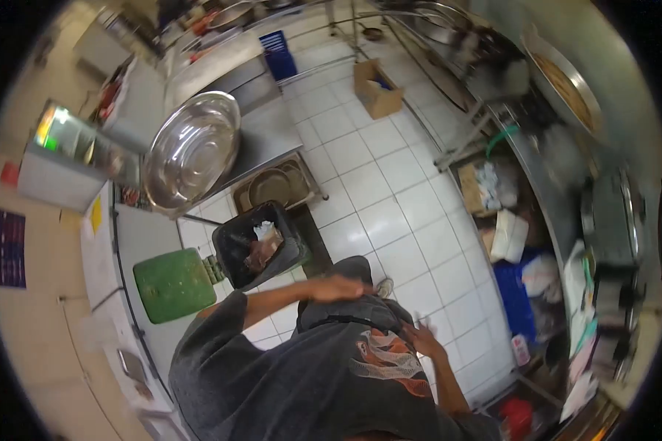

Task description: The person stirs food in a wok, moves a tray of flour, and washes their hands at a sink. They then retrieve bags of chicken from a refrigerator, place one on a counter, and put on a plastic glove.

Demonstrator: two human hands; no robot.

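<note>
Head view looks straight down your own front: your left hand (338,288) lies flat and empty at lower centre of the frame, palm down on your dark trousers (360,312) at the waist, fingers stretched out and a little blurred. Your right hand (423,342) sits just right of it, lower in the frame, fingers spread and holding nothing, touching the hem of your grey printed shirt (309,375) — both hands are released, neither one grasping. Just left of and above your left hand stands a black bin (235,242) with crumpled waste inside, and beside that, further left, a green board (175,285) lies on the counter edge. A large steel bowl (191,151) leans tilted in the upper left of the frame. The white tiled floor (390,176) fills the centre, with a cardboard box (379,92) near the top and a blue crate (515,294) at the right — well apart from both hands.
</note>
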